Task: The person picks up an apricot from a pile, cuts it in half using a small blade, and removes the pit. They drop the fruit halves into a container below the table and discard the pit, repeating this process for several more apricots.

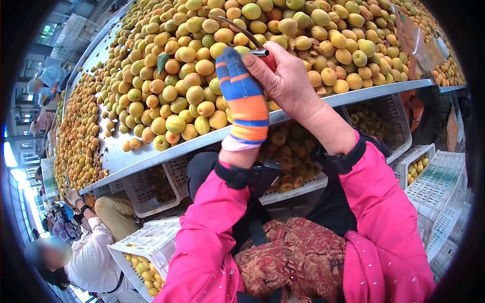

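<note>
My right hand (290, 78) is bare and closed round the red handle of a curved knife (245, 33). The knife's thin blade points up and left over the fruit, and a metal collar shows at its base. My left hand (241, 88) wears a blue and orange knit glove and is right beside the knife. Its fingers are bent together, with my right thumb against them. Whatever the gloved fingers hold is hidden. Below and beyond both hands lies a deep heap of yellow-orange apricots (194, 95), some greenish, with a green leaf (162, 62) among them.
The metal table's raised edge (166, 154) runs in front of me. Beneath it, a crate holds halved apricots (288, 151). White crates (437, 187) stack at right; another crate (156, 235) with apricots stands at left. A seated co-worker (96, 252) works at far left. A clear plastic container (429, 53) lies at upper right.
</note>
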A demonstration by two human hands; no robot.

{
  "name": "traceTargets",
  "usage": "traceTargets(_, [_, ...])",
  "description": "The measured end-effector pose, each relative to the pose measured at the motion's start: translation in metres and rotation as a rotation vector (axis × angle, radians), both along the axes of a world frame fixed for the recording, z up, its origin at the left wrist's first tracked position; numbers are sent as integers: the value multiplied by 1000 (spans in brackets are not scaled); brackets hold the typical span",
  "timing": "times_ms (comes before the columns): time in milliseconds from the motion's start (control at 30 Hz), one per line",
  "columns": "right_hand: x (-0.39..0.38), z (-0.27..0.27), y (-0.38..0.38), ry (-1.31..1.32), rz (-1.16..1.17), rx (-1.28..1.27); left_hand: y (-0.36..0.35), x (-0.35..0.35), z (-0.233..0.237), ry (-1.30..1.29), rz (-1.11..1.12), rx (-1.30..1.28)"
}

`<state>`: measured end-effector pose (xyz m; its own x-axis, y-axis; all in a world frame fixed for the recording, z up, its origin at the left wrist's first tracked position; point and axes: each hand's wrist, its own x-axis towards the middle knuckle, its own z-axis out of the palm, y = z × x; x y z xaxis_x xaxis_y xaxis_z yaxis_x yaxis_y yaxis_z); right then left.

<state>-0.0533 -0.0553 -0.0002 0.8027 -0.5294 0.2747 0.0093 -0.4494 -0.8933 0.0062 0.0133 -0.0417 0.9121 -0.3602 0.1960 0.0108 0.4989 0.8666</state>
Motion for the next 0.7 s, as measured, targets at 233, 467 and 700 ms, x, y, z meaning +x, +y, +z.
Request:
traceTargets(233, [-4,8,-10,46,3,-132,0,-10,25,230,2,15])
traceTargets(467, [3,-10,6,-108,30,270,-1,-4,18,-145,176,124])
traceTargets(700, [5,-10,11,-116,73,684,-1,-4,29,-335,221,201])
